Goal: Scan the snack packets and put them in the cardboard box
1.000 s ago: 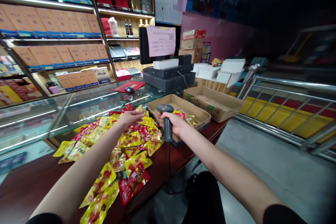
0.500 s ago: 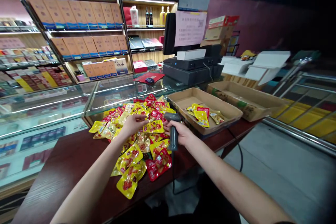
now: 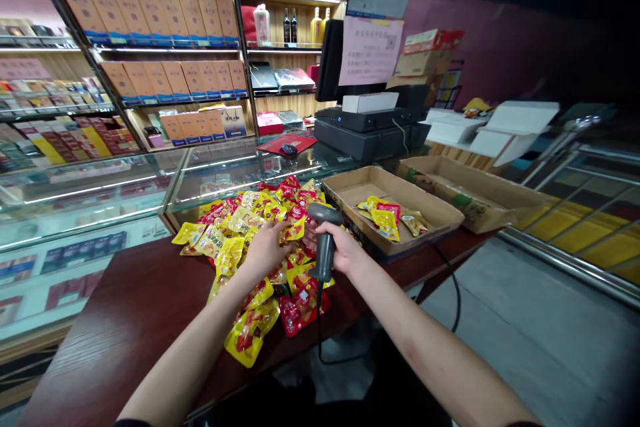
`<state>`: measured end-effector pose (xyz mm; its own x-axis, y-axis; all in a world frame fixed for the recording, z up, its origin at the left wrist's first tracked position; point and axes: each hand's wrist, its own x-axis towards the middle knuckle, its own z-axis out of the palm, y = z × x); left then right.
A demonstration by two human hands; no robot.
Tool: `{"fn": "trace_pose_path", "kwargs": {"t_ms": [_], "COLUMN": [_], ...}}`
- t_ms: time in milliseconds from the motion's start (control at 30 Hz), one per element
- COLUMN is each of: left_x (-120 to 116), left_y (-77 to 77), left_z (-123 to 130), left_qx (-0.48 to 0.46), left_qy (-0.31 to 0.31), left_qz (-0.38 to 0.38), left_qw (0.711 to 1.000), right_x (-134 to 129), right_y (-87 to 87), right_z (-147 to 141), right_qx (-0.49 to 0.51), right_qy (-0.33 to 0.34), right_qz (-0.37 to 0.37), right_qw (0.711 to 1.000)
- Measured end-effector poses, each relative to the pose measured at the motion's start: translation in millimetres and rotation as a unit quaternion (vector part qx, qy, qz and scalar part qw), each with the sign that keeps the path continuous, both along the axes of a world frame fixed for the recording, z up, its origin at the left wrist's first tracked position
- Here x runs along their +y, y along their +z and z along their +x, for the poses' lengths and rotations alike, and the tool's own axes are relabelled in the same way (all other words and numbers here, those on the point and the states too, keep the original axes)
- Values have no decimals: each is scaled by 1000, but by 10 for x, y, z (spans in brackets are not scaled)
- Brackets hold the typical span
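Note:
My right hand is wrapped round the grip of a dark grey barcode scanner, its head up and its cord hanging down past the table edge. My left hand is over a heap of shiny red and yellow snack packets, just left of the scanner. Its fingers are closed at a small yellow snack packet that sticks out towards the scanner; the fingertips are partly hidden. A yellow packet and a red packet lie at the heap's near end.
An open cardboard box with several packets inside stands right of the heap, and a second cardboard box beyond it. Behind are a glass display counter, a mouse and a cash-register monitor. A metal railing is at right.
My left hand has moved right and slightly down, closing on a small yellow packet near the scanner. Another yellow packet now lies left of that wrist. The scanner has tilted and shifted slightly left.

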<state>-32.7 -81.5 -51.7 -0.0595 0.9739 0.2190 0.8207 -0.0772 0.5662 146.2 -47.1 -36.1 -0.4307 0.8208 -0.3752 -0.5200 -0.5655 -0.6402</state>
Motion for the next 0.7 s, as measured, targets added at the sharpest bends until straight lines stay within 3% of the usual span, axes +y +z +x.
{"fn": "trace_pose_path", "kwargs": {"t_ms": [100, 267, 433, 700], "left_x": [56, 100, 69, 181], "left_y": [60, 208, 348, 247], "left_z": [-79, -209, -143, -56], "left_qx": [-65, -164, -245, -410], "left_qy": [-7, -70, -112, -69], "left_qz": [-2, -69, -137, -207], "left_qw": [998, 982, 953, 885], "right_x": [-4, 73, 69, 9], "right_y": [75, 63, 86, 139], "right_z": [-6, 26, 15, 2], "right_qx": [-1, -30, -46, -111], "right_qy": [-3, -36, -10, 0], "right_qz": [51, 96, 163, 209], "right_qw": [999, 994, 985, 972]}}
